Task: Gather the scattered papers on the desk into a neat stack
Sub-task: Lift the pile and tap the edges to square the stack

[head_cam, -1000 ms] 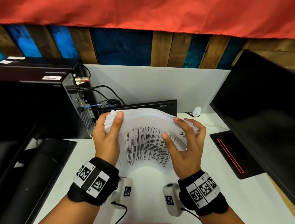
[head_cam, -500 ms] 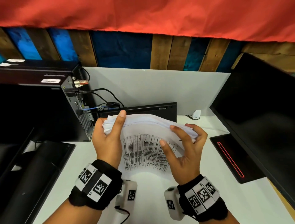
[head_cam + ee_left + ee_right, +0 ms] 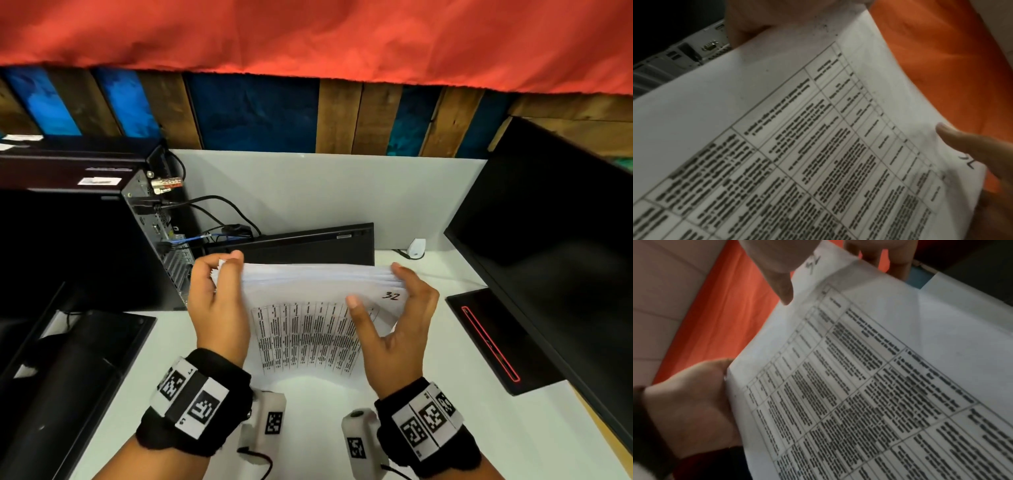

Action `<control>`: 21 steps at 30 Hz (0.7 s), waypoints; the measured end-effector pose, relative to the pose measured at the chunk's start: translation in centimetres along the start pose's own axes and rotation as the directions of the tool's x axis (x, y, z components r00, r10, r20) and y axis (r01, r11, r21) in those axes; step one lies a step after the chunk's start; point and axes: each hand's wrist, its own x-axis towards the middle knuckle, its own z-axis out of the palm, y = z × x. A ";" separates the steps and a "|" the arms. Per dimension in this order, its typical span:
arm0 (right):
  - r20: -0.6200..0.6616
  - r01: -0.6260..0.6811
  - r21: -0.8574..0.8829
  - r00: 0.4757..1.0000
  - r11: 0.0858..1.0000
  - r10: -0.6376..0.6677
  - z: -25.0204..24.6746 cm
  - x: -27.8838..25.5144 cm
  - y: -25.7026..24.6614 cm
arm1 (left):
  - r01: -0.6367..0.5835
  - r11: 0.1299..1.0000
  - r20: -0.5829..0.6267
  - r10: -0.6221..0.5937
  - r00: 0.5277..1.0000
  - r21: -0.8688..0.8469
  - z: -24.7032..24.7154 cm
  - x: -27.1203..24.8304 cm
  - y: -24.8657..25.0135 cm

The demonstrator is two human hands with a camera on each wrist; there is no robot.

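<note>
A thick stack of white papers (image 3: 308,301) stands on edge on the white desk (image 3: 513,428), its printed table facing me. My left hand (image 3: 226,270) grips the stack's top left corner, fingers curled over the edge. My right hand (image 3: 375,286) holds the top right edge, thumb (image 3: 354,303) in front and fingers behind, next to a handwritten "32". The left wrist view is filled by the front sheet (image 3: 818,129), with the right thumb (image 3: 962,142) at its far edge. In the right wrist view the same sheet (image 3: 859,386) shows with the left hand (image 3: 694,402) at its far side.
A black computer tower (image 3: 85,240) with cables (image 3: 212,205) stands at the left. A flat black device (image 3: 301,243) lies right behind the papers. A dark monitor (image 3: 548,257) and its base (image 3: 496,342) fill the right; another black base (image 3: 85,359) sits front left.
The stack's bowed top edge has flattened and evened out. My right hand slid out to the right edge, uncovering the "32"; the left hand shifted up to the top left corner.
</note>
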 end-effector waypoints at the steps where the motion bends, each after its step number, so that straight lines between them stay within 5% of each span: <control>1: -0.018 -0.019 0.014 1.000 1.000 0.019 0.0 0.2 0.0 | -0.004 1.000 0.004 0.004 1.000 -0.005 -0.2 0.2 -0.2; 5: 0.067 0.038 -0.033 0.997 0.999 -0.035 0.2 -0.2 -0.4 | -0.079 0.997 0.140 0.076 0.987 0.015 -0.1 -0.7 0.2; 15: 0.030 0.014 -0.028 0.999 0.999 -0.013 0.6 0.3 -0.2 | 0.011 0.999 0.180 -0.002 0.984 -0.048 -1.0 0.2 -0.4; 21: 0.063 -0.079 0.115 0.995 0.990 0.072 0.4 0.9 -0.4 | 0.067 0.995 0.397 -0.031 0.917 -0.077 -2.1 0.0 -1.8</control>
